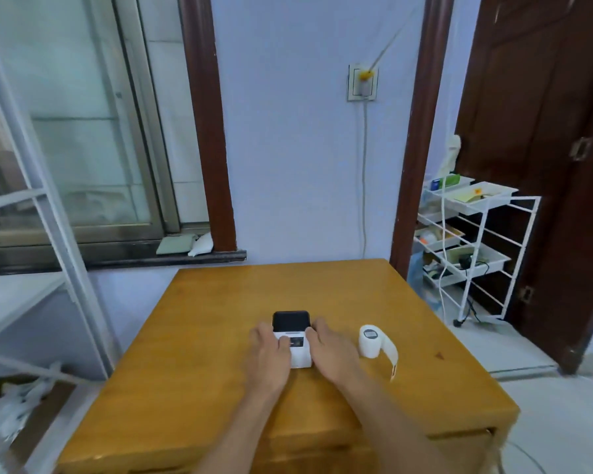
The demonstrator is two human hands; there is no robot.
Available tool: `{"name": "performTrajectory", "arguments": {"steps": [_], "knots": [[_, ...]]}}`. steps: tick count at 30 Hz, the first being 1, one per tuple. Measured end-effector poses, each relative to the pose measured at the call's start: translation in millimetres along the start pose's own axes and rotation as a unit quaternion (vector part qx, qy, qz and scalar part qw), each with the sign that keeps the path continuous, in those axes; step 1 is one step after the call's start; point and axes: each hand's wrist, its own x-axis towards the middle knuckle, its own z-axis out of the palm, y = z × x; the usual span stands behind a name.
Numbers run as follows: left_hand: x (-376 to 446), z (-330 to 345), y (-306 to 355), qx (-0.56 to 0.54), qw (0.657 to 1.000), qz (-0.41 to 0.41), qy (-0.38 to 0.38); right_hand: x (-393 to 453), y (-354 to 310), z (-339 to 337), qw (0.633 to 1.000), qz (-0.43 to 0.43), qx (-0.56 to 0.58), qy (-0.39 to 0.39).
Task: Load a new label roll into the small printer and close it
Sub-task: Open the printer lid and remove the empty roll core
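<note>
- Two bare forearms reach in from the lower edge across a glossy, honey-coloured wooden table (192, 354) with a smooth, streaked grain.
- The left hand (267, 354) and right hand (332, 354) clasp the small printer (297, 336) from either side, fingers curled against its flanks and both thumbs resting on its white, rounded plastic body.
- The printer sits near the middle of the tabletop; its far half is a matte black panel with rounded corners, and the hands hide most of its white lower casing.
- Just to the right of the right hand, apart from it, the label roll (370, 340) stands on end, a squat white paper cylinder with a dark core, its loose tail curling out toward the table's right edge.
- Beyond the table, a pale blue wall carries a wall socket (363, 83) with a cord hanging straight down.
- Dark brown wooden trim frames the wall; to the left is a sliding window (83, 131) with metal rails and frosted panes.
- At far right, a white wire rack (483, 241) of shallow plastic trays holds assorted small items in front of a dark wooden door (545, 114).
</note>
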Motion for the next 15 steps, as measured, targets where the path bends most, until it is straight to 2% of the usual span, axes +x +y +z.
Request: {"name": "performTrajectory", "arguments": {"steps": [5, 10, 15], "knots": [[5, 1, -3, 0.014, 1.000, 0.017, -0.008, 18, 8, -14, 0.988, 0.061, 0.101, -0.099], [6, 4, -8, 0.064, 0.997, 0.036, 0.008, 24, 20, -15, 0.980, 0.041, 0.128, -0.145], [8, 8, -12, 0.081, 0.995, 0.057, 0.018, 24, 23, -20, 0.980, 0.005, 0.108, -0.164]]}}
